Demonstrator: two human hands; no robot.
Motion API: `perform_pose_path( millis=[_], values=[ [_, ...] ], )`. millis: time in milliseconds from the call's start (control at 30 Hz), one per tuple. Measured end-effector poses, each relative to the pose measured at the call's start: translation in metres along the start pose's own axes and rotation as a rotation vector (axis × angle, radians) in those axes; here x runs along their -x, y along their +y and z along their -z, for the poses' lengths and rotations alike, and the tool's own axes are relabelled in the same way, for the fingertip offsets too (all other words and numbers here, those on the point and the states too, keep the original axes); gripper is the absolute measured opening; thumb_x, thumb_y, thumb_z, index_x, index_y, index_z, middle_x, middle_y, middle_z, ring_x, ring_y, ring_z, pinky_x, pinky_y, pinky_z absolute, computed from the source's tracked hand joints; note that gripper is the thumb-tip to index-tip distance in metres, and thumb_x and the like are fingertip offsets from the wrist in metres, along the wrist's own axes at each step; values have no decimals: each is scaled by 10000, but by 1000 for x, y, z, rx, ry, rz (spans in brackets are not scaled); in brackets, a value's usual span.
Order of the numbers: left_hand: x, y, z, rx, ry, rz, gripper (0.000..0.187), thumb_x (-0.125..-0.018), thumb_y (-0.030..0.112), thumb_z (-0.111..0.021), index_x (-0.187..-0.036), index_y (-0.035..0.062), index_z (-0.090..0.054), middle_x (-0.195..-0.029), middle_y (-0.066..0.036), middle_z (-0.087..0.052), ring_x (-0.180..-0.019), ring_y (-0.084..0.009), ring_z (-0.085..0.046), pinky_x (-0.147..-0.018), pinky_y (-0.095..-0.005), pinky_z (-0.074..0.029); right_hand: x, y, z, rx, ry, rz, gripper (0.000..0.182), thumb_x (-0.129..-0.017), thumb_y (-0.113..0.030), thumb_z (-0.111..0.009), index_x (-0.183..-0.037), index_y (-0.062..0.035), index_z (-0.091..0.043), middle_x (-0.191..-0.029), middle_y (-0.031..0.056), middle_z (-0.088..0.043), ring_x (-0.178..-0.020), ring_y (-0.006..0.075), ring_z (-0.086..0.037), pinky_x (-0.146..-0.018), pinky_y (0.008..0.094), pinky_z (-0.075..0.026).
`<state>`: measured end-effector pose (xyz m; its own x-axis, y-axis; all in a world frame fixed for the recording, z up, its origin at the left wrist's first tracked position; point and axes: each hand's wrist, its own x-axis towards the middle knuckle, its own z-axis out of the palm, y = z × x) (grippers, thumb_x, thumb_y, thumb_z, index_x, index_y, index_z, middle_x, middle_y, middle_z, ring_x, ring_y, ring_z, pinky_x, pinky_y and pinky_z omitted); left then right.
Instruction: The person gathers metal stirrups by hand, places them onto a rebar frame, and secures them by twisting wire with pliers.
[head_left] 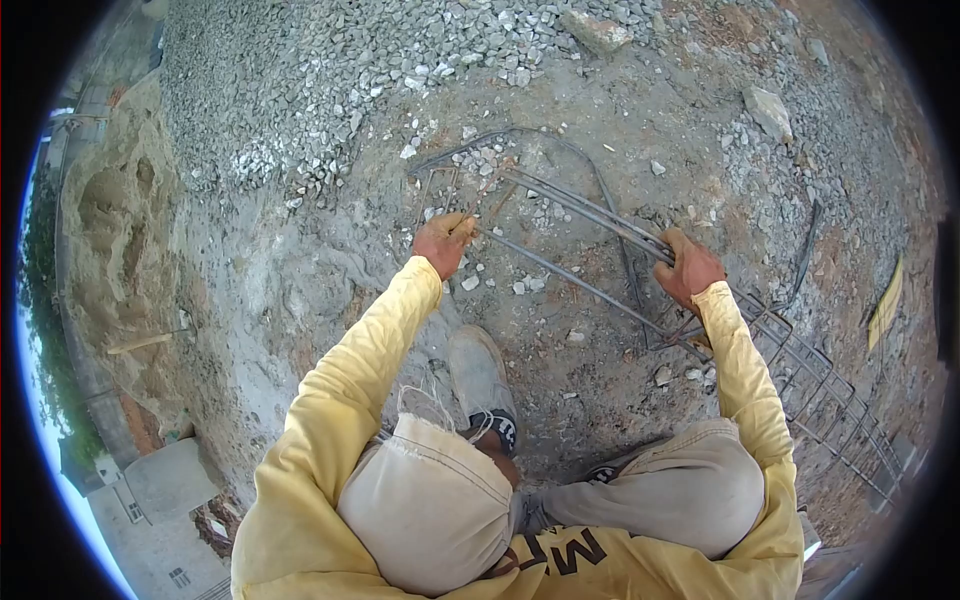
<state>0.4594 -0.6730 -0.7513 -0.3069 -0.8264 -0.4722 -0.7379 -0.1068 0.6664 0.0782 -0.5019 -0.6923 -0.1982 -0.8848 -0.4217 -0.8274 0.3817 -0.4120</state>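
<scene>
Head view looks straight down on a person in yellow sleeves, crouched over bare ground on a building site. Far left lies a sand heap (110,230), with loose gravel (330,80) spread across the top. The left hand (443,243) is clenched around the near end of a long steel bar (560,275), and something small seems pinched in the fingers, though I cannot tell what. That bar runs rightward into the rebar cage (800,370), a row of square stirrups lying on the dirt and stretching off to the lower right. The right hand (688,268) is closed on the top bars where the cage begins, steadying it. My guess is they are fitting or tying a bar into the cage. The next move likely needs the bar held flush against a stirrup while the left hand works the joint. A shoe (480,375) is planted between the arms.
</scene>
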Motion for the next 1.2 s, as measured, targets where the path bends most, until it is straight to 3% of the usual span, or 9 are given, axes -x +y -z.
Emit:
perform_pose_path(
  millis=[100,300,400,567,667,767,867,1067,1200],
  values=[
    [11,1,-6,279,-8,28,337,-969,278,-599,-1151,-2,-645,-922,-67,-657,-837,-134,-635,-750,-270,-517,-1,1,-3,7,-9,4,472,-787,-270,-616,-1231,-124,-547,-1071,199,-667,-998,392,-637,-900,477,-483],
    [38,38,-29,435,-164,87,359,-973,292,-589,-1181,2,-630,-979,-85,-664,-906,-142,-641,-792,-276,-523,-3,3,-8,7,-29,1,482,-804,-290,-620,-1245,-117,-537,-1078,205,-666,-1012,393,-635,-906,477,-482],
    [50,57,-58,356,-279,48,354,-976,305,-583,-1155,6,-644,-970,-72,-663,-917,-140,-639,-794,-272,-522,-1,0,-2,8,-72,-21,490,-809,-285,-617,-1252,-97,-526,-1082,210,-661,-1025,393,-632,-909,477,-482],
    [69,84,-111,62,-308,-197,299,-949,265,-619,-1128,33,-676,-896,-59,-620,-807,-130,-566,-738,-281,-463,1,3,-2,-34,-85,-20,470,-826,-262,-605,-1254,-86,-522,-1141,214,-636,-1063,386,-617,-934,467,-476],
    [69,97,-120,1,-319,-203,321,-943,311,-583,-1093,48,-687,-978,-165,-660,-949,-283,-615,-848,-376,-467,-2,14,-11,-51,-98,-10,483,-841,-248,-601,-1288,-86,-513,-1206,231,-597,-1112,389,-590,-966,460,-465],
    [72,119,-117,-124,-477,-230,338,-955,326,-553,-1080,41,-686,-988,-186,-655,-968,-316,-606,-869,-395,-459,-2,30,-15,-54,-46,67,505,-861,-237,-593,-1335,-94,-495,-1245,244,-567,-1153,394,-564,-989,456,-454],
    [73,124,-133,-228,-553,-371,329,-959,313,-540,-1059,37,-688,-979,-191,-652,-978,-349,-589,-887,-415,-449,4,47,-9,-76,233,102,504,-877,-229,-585,-1353,-91,-492,-1259,239,-556,-1183,397,-543,-1012,458,-441],
    [68,129,-170,-407,-607,-632,311,-962,293,-519,-1002,25,-671,-913,-194,-635,-957,-365,-562,-868,-434,-439,50,86,43,-479,399,-54,380,-886,-221,-604,-1182,17,-606,-1021,196,-690,-955,317,-670,-844,373,-512],
    [63,137,-182,-507,-465,-493,302,-945,283,-527,-944,9,-653,-928,-212,-636,-908,-396,-585,-835,-451,-452,92,121,51,-545,503,-140,363,-886,-226,-603,-1161,12,-619,-1026,194,-691,-926,289,-674,-837,357,-513]
  ],
)
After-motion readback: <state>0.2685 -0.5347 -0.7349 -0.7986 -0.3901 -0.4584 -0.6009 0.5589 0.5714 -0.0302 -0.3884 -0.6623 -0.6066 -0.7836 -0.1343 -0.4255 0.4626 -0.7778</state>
